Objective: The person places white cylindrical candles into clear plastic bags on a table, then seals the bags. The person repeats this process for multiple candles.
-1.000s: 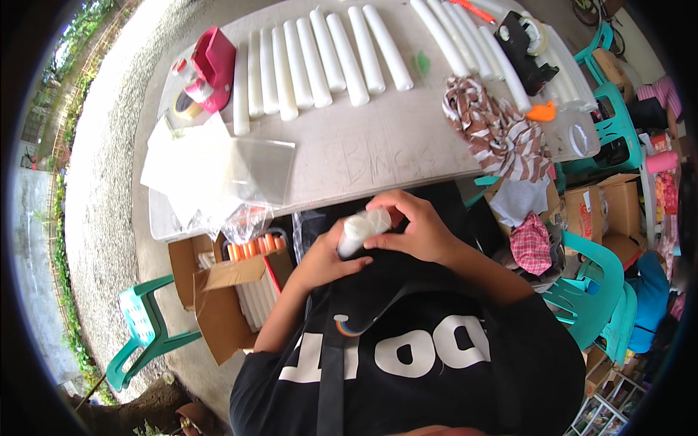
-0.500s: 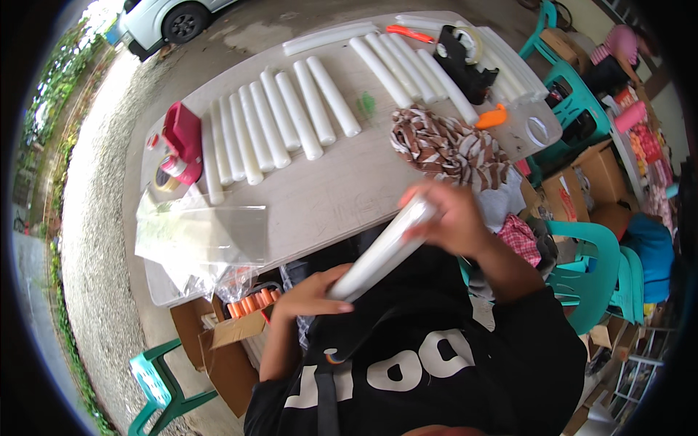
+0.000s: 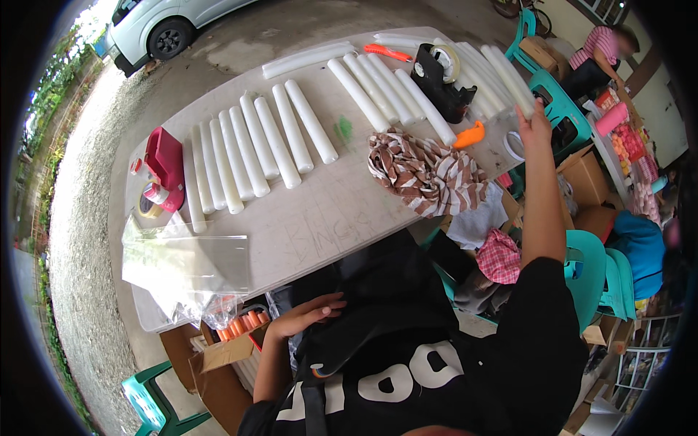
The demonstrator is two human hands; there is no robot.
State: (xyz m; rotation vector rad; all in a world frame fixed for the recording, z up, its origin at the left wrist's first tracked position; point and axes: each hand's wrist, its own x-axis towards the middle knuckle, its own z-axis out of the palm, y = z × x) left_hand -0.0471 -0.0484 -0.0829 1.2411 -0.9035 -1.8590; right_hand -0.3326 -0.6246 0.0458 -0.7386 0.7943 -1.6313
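Right hand (image 3: 536,125) held white stick (image 3: 507,81) at desk's (image 3: 320,195) right end

Nearest: left hand (image 3: 311,316) at the lap, fingers loosely extended, nothing seen in it. Cardboard box (image 3: 224,391) to its left, under the desk edge, orange pieces (image 3: 243,325) inside.

Near left of the desk: clear plastic sheets (image 3: 218,254), tape roll (image 3: 150,208) and pink container (image 3: 169,167) beyond them. Near right: brown-and-white cloth (image 3: 425,174), bunched at the edge.

Mid desk: left row (image 3: 259,139) of white sticks, side by side, ends uneven. Middle group (image 3: 361,96) lay right of it, beside black tape dispenser (image 3: 436,87).

Far right: right hand closed round the near end of the white stick, which pointed away along the right batch (image 3: 483,81). Couldn't tell if its far end touched the others.

Progress, judged: partway. Done: the right batch lay close together, apart from the left row. Left over: the held stick was not yet let go; the left row and middle group were still out on the desk. Wrapping on single sticks too fine to tell.

Farthest: more sticks (image 3: 309,59) along the far edge, near red-orange cutter (image 3: 387,51).
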